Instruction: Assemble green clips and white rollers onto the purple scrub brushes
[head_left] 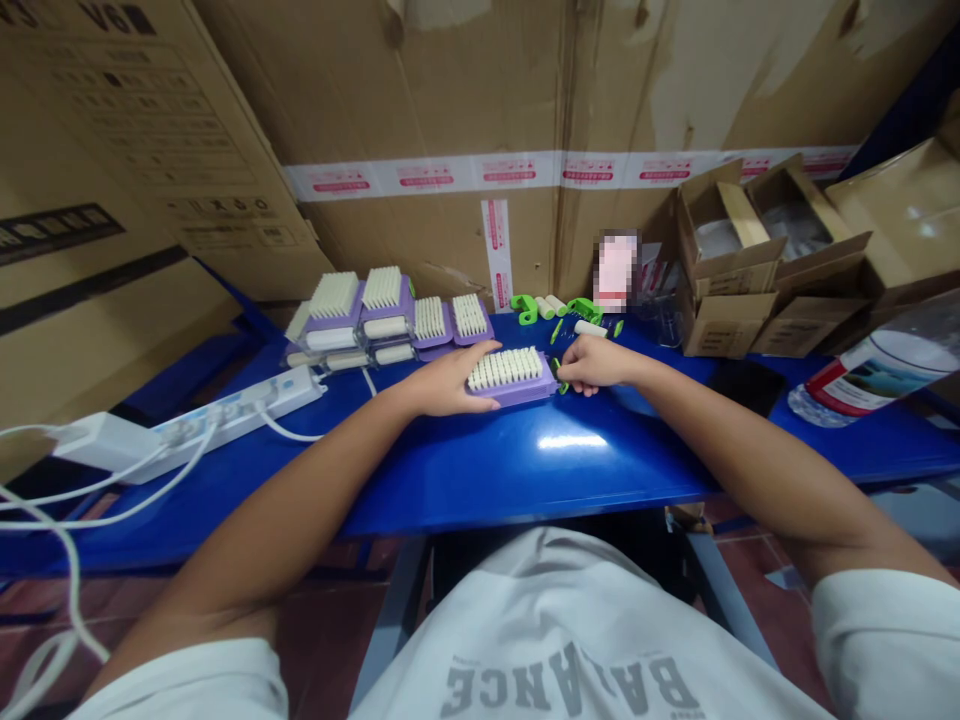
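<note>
A purple brush [511,375] with cream bristles facing up lies on the blue table. My left hand [459,382] is wrapped round its left end. At the brush's right end, my right hand [589,364] pinches a small green and dark part [560,376], close against the purple body. Behind that hand lie green plastic pieces [525,308] and a white roller [590,329]. Several more purple brushes [386,290] are stacked at the back left, some with white rollers beneath them.
A white power strip [225,420] with cables spreads across the table's left side. Open small cardboard boxes [727,320] stand at the back right, near a large plastic bottle [862,375]. Tall cardboard [420,230] walls off the back. The blue table's [465,490] front edge runs before my body.
</note>
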